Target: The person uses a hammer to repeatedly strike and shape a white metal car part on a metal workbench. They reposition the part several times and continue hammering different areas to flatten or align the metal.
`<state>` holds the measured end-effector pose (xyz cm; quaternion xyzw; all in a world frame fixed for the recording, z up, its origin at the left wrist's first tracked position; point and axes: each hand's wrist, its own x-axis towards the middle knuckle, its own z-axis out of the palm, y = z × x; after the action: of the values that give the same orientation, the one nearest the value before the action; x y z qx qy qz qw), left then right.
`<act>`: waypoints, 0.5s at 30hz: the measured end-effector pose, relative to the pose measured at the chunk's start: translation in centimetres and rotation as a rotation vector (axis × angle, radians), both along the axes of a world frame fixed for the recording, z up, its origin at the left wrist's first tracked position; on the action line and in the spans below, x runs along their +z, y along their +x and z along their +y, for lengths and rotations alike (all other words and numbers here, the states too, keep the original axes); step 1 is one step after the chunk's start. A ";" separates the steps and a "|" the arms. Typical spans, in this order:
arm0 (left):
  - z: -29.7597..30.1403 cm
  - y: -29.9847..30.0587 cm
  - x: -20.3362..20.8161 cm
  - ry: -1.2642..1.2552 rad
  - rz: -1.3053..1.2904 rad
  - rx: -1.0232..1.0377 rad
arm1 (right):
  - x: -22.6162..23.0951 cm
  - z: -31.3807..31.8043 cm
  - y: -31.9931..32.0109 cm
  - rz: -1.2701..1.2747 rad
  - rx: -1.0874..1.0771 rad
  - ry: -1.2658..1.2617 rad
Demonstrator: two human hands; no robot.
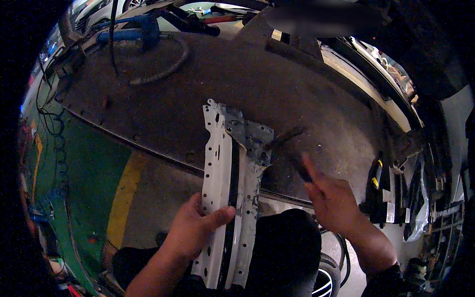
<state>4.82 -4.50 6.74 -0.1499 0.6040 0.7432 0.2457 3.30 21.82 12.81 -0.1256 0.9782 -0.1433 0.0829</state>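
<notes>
A long white metal car body panel point(213, 173), with rows of holes along its edges, leans up from my lap across the workbench's front edge. Its far end is bare grey, scuffed metal. My left hand point(200, 222) is closed around the panel's left side, thumb lying on its face. Right of the panel, my right hand point(334, 200) is closed on the dark handle of what looks like a hammer point(289, 136). The hammer's narrow head lies beside the panel's grey end; blur and shadow hide whether they touch.
The dark metal workbench point(237, 74) fills the area ahead. A blue tool point(141, 32) and a curved hose point(178, 62) lie at its far left. Cables hang on the left over a green floor point(94, 173). Car parts point(368, 84) stand at right; a wheel point(324, 282) is below.
</notes>
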 end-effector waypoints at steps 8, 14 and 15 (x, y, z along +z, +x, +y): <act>0.3 -0.3 -0.3 0.018 -0.044 -0.028 | -3.4 0.2 0.7 -0.011 0.078 0.016; 1.0 -1.0 -1.5 -0.030 -0.032 -0.018 | -2.0 0.0 1.8 0.121 0.104 -0.180; 1.3 -1.3 -1.5 -0.063 -0.035 -0.026 | -1.7 0.0 2.1 0.099 0.100 -0.178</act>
<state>3.50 -3.22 5.20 -0.1629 0.6246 0.7178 0.2610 5.44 21.83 11.09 -0.1882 0.9569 -0.2191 0.0300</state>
